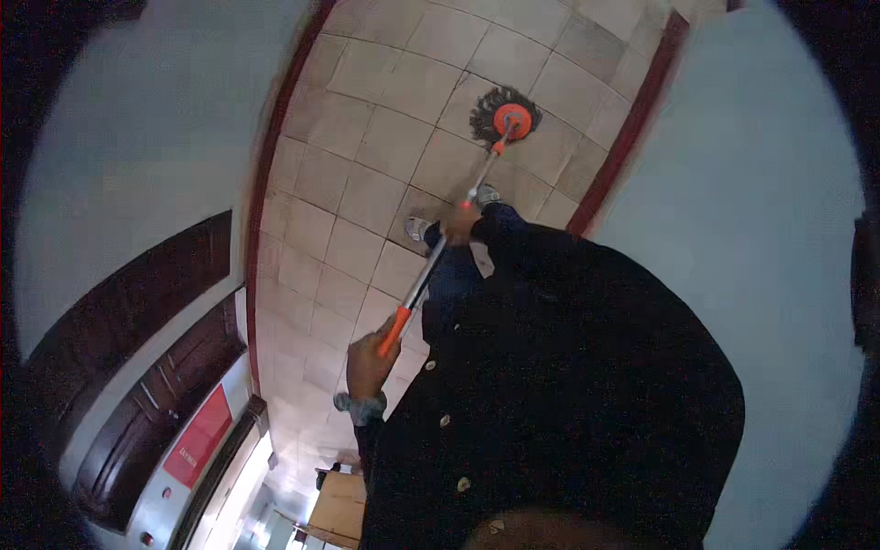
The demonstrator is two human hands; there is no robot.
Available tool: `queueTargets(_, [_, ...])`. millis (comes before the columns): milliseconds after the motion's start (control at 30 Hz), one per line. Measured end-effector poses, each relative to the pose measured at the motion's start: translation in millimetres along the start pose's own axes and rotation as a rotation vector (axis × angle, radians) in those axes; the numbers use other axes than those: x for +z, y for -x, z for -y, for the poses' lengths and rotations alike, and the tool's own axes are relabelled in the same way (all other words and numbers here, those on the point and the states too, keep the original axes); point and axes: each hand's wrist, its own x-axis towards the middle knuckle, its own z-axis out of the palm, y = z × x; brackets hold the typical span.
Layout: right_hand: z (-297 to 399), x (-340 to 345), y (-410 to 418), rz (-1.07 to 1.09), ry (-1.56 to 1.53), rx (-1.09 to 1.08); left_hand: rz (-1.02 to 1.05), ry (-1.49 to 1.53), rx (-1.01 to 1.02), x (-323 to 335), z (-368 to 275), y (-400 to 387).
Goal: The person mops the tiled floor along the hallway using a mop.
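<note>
A spin mop's metal handle runs on a slant across the front of my dark buttoned jacket. My left hand is closed round the orange grip at its upper end. Lower on the pole, my right hand is wrapped around it, slightly blurred. At the far end sits the round orange mop head, with dark grey strands fanned out on the floor tiles. The mop lies ahead of my shoes, a little to the right.
Pale walls with dark red skirting flank the tiled passage. On the left are a dark wooden door, a red sign bearing writing and a bright doorway. A wooden piece of furniture stands at the bottom.
</note>
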Motion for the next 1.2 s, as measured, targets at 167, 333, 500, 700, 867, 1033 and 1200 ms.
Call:
queueTargets(167, [-66,-24,17,-0.302,-0.295,0.329,0.015,-0.077,0.166,-7,-46,-64])
queueTargets(333, [-31,-84,57,-0.603,-0.089,0.481,-0.009,-0.195,0.306,-10,-82,-106])
queueTargets(500, [-42,-27,73,-0.657,0.040,0.624,0.114,-0.090,0.421,-15,-91,-117])
queueTargets(700, [156,-76,91,-0.706,-1.982,0.379,0.485,0.031,0.883,35,-64,-107])
queueTargets(867, [188,49,94,-1.036,-2.096,0.576,1.166,0.289,0.674,72,-22,-131])
queueTargets(1033, [243,23,71,-1.314,-2.151,0.739,0.955,-0.515,1.275,122,7,-252])
queueTargets(1200, [264,44,45,-1.302,-2.155,0.995,1.001,-0.662,1.400,164,35,-250])
